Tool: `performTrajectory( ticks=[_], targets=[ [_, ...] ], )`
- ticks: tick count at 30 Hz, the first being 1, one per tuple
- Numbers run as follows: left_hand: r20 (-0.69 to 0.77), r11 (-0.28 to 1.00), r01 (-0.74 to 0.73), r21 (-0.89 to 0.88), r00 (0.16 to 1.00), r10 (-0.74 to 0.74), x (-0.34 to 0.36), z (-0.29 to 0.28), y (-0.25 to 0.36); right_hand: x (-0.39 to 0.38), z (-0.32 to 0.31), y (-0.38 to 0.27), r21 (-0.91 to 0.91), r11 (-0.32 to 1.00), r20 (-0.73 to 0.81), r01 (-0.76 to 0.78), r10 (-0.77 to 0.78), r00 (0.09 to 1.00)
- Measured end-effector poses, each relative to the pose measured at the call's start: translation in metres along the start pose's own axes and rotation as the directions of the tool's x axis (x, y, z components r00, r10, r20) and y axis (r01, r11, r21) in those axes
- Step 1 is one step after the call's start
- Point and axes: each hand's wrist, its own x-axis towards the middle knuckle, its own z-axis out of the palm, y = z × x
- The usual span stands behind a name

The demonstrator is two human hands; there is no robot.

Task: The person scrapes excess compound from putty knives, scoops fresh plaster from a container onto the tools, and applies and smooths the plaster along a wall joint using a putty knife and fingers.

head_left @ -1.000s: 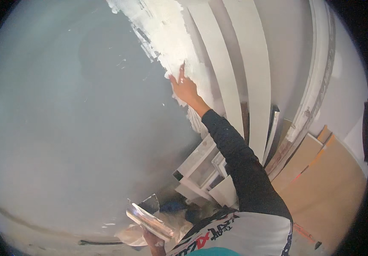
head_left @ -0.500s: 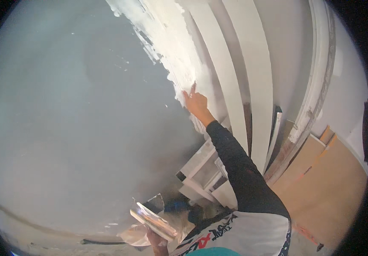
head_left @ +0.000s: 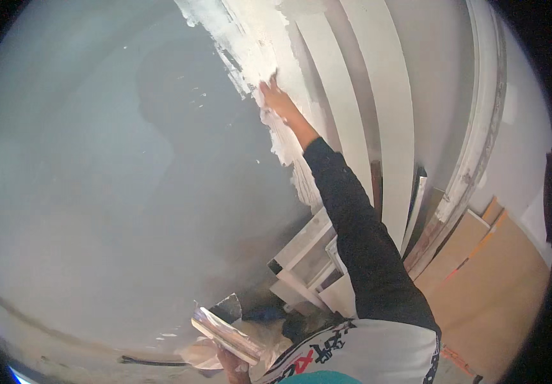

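Note:
My right hand (head_left: 277, 102) reaches up against a band of wet white plaster (head_left: 250, 32) on the grey wall (head_left: 129, 192). Two of its fingers stretch forward over the white; whatever it presses there blends into the plaster and cannot be made out. Low in the view, my left hand (head_left: 234, 366) grips a flat, pale board (head_left: 228, 334) from below, its fingers partly hidden. The board is tilted, with a shiny top and a light edge. Crumpled translucent plastic sheeting (head_left: 199, 353) lies around that hand.
Tall white panels (head_left: 340, 77) stand right of the plaster band. White frame-like pieces (head_left: 301, 249) are stacked below my right arm. Farther right are a rough-edged pale post (head_left: 458, 185) and a large tan board (head_left: 500, 275). A dark rod (head_left: 154, 362) lies at the wall's foot.
My right hand has moved up and slightly left along the plaster band, its arm stretched farther. The left hand still holds the board, almost in the same place.

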Motion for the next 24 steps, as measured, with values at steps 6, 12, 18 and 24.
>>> performTrajectory(
  ticks=[6,12,18,24],
  targets=[
    [-0.030,0.922,0.188,-0.337,0.977,-0.210,-0.007,0.021,0.028,0.013,-0.041,-0.037,-0.216,0.971,-0.018,0.102,-0.108,0.994],
    [-0.046,0.746,0.302,-0.594,0.913,-0.406,-0.011,0.074,0.066,0.006,-0.039,-0.017,-0.304,0.952,0.119,-0.016,0.054,0.991],
    [0.052,0.851,0.195,-0.487,0.980,-0.194,-0.010,0.031,0.031,0.011,-0.040,-0.047,-0.341,0.940,0.036,-0.009,0.022,0.999],
    [0.088,0.747,0.235,-0.621,0.969,-0.232,-0.017,0.060,0.040,0.016,-0.055,-0.031,-0.367,0.930,0.060,-0.007,0.031,0.998]
  ],
)
